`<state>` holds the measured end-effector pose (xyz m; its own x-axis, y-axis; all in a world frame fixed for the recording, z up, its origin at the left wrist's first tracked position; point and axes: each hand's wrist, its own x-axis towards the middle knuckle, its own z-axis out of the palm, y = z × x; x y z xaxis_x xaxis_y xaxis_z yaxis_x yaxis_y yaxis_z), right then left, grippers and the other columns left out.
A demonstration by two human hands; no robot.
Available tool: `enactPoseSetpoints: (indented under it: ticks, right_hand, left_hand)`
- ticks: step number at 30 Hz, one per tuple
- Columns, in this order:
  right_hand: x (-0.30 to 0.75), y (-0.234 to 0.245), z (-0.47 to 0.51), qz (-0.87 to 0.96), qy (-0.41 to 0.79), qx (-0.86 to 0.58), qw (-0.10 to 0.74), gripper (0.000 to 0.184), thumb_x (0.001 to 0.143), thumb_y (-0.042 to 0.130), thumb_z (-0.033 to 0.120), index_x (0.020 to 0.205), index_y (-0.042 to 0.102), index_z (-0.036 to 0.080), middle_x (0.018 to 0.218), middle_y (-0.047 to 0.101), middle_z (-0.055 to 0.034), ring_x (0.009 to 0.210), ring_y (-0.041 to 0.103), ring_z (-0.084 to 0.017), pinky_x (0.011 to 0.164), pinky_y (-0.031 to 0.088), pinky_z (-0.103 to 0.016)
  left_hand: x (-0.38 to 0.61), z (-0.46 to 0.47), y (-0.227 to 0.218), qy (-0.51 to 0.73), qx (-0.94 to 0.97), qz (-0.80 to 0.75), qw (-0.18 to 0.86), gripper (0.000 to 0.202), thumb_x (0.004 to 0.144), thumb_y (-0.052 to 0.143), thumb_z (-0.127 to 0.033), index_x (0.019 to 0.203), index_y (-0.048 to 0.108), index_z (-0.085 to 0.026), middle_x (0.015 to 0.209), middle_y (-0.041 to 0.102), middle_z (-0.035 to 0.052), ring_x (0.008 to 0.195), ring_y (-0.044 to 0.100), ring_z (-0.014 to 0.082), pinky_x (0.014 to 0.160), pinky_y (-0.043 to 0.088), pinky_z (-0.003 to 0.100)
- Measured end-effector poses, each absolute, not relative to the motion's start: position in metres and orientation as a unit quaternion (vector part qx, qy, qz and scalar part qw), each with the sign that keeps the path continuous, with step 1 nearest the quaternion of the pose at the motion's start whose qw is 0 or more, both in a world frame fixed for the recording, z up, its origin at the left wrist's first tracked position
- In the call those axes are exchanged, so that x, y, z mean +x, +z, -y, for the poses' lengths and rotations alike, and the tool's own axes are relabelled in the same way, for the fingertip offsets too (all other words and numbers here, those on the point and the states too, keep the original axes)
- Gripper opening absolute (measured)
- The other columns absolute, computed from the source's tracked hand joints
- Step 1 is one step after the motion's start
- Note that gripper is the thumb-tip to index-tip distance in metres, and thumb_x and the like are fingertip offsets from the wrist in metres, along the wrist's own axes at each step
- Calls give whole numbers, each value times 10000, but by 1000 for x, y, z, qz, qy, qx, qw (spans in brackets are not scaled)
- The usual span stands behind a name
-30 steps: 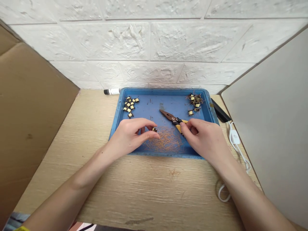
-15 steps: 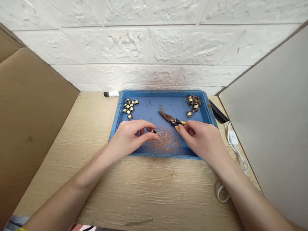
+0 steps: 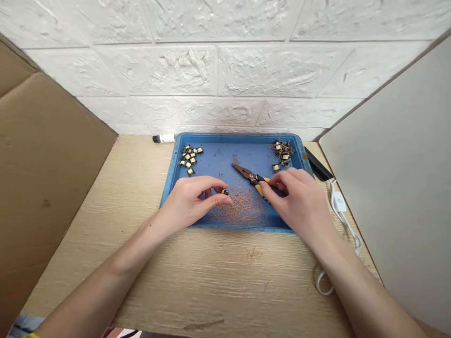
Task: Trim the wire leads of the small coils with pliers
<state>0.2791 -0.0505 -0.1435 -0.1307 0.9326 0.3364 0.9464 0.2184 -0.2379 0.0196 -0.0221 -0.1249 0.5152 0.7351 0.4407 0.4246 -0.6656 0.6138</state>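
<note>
My left hand (image 3: 199,199) is closed in a pinch on a small transformer (image 3: 224,191) with a black base and yellow tape, mostly covered by the fingers. Below it, a heap of fine copper wire clippings (image 3: 241,207) lies in the blue tray (image 3: 229,229). Pliers (image 3: 251,176) with brown jaws and yellow-black handles lie on the tray floor, jaws together, pointing to the upper left. Over their handles, my right hand (image 3: 294,195) has thumb and fingers spread apart, the thumb tip at the lower handle.
Several small transformers (image 3: 190,157) sit at the tray's back left. More transformers with long wire ends (image 3: 283,151) are piled at the back right. A black-capped marker (image 3: 164,138) lies behind the tray; a black bar (image 3: 317,164) and a white switch cord (image 3: 339,202) are on the right.
My right hand's fingers have loosened and lifted off the pliers' handles, showing more of them. The pliers and my left hand with the transformer have hardly moved.
</note>
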Motion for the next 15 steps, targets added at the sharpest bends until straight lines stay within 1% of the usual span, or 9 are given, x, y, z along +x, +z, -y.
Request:
enactPoseSetpoints:
  ticks: [3, 5, 8, 11, 13, 15]
  right_hand:
    - [283, -138, 50, 747, -34, -615, 251, 265, 964, 649, 457, 856, 678, 217, 868, 694, -82, 853, 656, -244, 768, 540, -401]
    - [289, -134, 51, 750, -29, -606, 262, 285, 959, 654, 495, 879, 689, 224, 900, 704, -86, 857, 664, -253, 771, 537, -411]
    - [297, -132, 54, 770, -7, -584, 258, 339, 966, 645, 553, 926, 704, 222, 945, 729, -86, 875, 688, -258, 782, 549, -418]
    - [301, -135, 57, 790, 6, -563, 243, 402, 951, 653, 597, 1010, 721, 205, 1045, 757, -120, 953, 704, -292, 840, 564, -456]
    - [301, -138, 57, 798, 9, -555, 232, 421, 932, 678, 598, 1065, 725, 201, 1104, 764, -138, 1005, 704, -315, 880, 563, -484]
    - [302, -140, 57, 802, 12, -554, 223, 421, 929, 688, 581, 1105, 723, 200, 1133, 767, -144, 1018, 705, -324, 889, 560, -494]
  left_hand:
    - [19, 21, -125, 349, 841, -348, 222, 450, 1017, 621, -528, 930, 794, -122, 747, 811, 30, 522, 622, 89, 529, 487, 190]
    - [19, 21, -126, 347, 841, -351, 222, 437, 1018, 622, -527, 936, 797, -135, 747, 810, 24, 519, 619, 90, 526, 484, 195]
    - [18, 21, -126, 344, 841, -354, 223, 429, 1021, 618, -530, 939, 799, -150, 747, 809, 18, 516, 616, 91, 525, 483, 199]
    - [18, 22, -127, 345, 839, -356, 223, 424, 1022, 620, -524, 941, 796, -148, 753, 810, 20, 518, 616, 90, 525, 483, 199]
    - [18, 22, -127, 348, 838, -355, 224, 429, 1023, 619, -523, 938, 793, -139, 753, 810, 22, 522, 618, 88, 525, 483, 197]
    - [19, 22, -127, 349, 838, -353, 224, 430, 1025, 616, -521, 934, 790, -139, 755, 811, 21, 524, 620, 88, 526, 484, 195]
